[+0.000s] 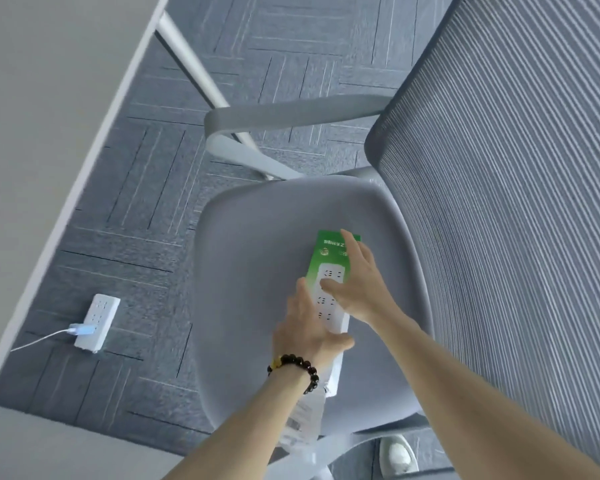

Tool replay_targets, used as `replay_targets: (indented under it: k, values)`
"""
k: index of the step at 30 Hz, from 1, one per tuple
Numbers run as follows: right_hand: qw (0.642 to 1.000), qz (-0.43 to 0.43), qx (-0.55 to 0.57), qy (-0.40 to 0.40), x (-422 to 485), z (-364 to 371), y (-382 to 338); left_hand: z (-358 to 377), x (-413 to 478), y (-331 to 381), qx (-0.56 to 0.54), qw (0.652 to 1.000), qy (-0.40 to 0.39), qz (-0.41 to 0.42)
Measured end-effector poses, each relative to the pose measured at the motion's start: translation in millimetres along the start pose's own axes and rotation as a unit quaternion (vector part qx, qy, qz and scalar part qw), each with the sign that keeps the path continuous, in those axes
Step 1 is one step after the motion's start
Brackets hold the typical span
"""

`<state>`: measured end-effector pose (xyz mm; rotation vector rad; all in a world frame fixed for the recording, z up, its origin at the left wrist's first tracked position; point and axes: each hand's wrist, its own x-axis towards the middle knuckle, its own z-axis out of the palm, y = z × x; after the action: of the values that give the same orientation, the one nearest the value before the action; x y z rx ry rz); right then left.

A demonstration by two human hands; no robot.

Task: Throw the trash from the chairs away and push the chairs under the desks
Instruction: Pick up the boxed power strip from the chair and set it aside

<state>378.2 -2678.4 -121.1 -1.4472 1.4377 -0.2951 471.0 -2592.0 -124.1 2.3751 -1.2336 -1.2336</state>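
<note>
A grey office chair has a padded seat [257, 265] and a mesh backrest [506, 202]. On the seat lies a green and white power strip box [326, 252]. My left hand [309, 329], with a bead bracelet on its wrist, grips the box's near end, thumb wrapped over it. My right hand [359, 284] rests flat on top of the box with fingers spread. A clear plastic bottle [302, 422] lies at the seat's front edge, partly hidden under my left forearm.
A white desk [32, 98] runs along the left, its slanted metal leg [187, 60] near the chair's grey armrest [291, 114]. A white power strip [96, 322] with a blue plug lies on the carpet. My shoe [397, 452] shows below the seat.
</note>
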Motion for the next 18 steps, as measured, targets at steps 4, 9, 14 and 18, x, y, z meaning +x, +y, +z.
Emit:
replay_targets:
  k: [4, 9, 14, 18]
  values:
    - [0.999, -0.036, 0.015, 0.035, -5.2, -4.6, -28.0, -40.2, -14.1, 12.4, -0.005, 0.997, 0.07, 0.012]
    - [0.989, -0.129, 0.031, 0.068, -23.0, -17.1, -92.5, -93.8, -55.3, 22.9, 0.003, 0.984, 0.17, 0.045]
    - [0.973, -0.227, 0.031, 0.028, -59.4, -23.8, -164.7, -149.6, -117.8, 31.3, 0.0, 0.967, 0.25, 0.046]
    - [0.955, -0.294, 0.029, -0.017, -106.3, -17.9, -216.0, -187.9, -183.2, 29.8, -0.014, 0.95, 0.31, 0.01]
